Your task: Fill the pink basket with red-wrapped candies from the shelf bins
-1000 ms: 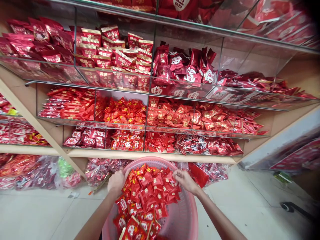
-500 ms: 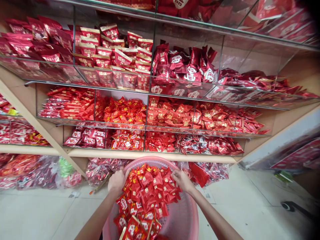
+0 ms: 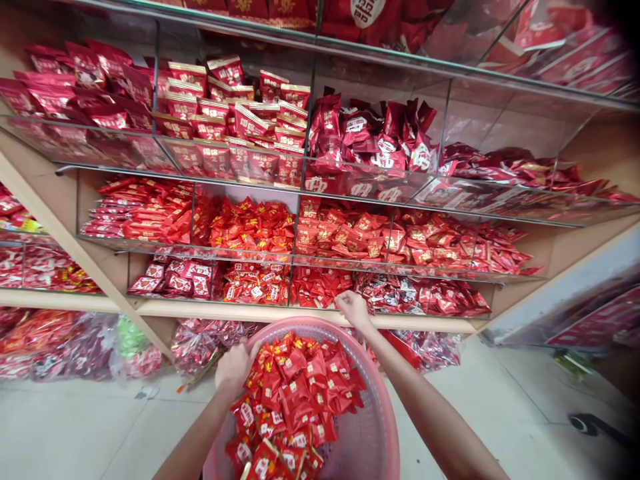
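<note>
A round pink plastic basket (image 3: 383, 407) stands low in front of me, holding a heap of red wrapped sweets (image 3: 300, 383). My left hand (image 3: 235, 363) is closed on the basket's left rim. Beyond the far rim, my right hand (image 3: 353, 308) is at the wooden front edge of the lowest shelf, with its fingers curled together. Whatever those fingers may hold is hidden. Right behind them lies a compartment of small red sweets (image 3: 317, 283), and black-and-red wrapped sweets (image 3: 390, 293) fill the one beside it.
Glass-fronted shelves (image 3: 225, 250) with several compartments of red packets rise ahead. Clear plastic bags of sweets (image 3: 200, 343) lie on the floor beneath them. At the right, a dark curved object (image 3: 585, 423) rests on the tiled floor (image 3: 500, 400).
My right hand has left the basket's far right side and moved forward and up to the lowest shelf's edge. My left hand stays on the rim. The view has shifted slightly.
</note>
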`<state>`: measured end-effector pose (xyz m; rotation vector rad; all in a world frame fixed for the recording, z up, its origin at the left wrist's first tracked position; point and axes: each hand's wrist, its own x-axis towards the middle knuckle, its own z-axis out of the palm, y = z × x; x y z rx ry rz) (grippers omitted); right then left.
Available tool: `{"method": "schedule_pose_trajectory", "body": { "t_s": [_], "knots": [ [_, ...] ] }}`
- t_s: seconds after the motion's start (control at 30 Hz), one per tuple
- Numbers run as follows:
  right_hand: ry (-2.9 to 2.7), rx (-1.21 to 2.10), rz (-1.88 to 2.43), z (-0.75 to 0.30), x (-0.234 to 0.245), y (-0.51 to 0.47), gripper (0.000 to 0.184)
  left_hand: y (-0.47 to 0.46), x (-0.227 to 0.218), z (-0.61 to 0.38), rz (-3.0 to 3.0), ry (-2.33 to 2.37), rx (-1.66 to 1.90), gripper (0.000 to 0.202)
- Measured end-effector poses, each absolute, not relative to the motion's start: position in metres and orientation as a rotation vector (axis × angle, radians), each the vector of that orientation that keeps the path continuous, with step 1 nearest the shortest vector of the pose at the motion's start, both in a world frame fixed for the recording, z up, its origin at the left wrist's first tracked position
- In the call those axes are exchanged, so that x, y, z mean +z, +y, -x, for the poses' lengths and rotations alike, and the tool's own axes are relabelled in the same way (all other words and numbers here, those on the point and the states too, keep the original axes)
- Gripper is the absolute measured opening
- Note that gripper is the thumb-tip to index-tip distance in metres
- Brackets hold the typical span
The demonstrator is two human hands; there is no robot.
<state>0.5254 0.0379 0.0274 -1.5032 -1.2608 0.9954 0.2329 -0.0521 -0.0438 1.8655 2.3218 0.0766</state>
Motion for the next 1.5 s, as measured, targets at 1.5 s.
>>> {"method": "schedule_pose_trajectory", "body": {
  "t_s": [1.5],
  "knots": [
    [-1.274,1.694,1.355,-0.503,0.017,-0.065,0.013,-0.054,-0.038,-0.235,-1.825,2.322,0.059,0.064]
  ]
}}
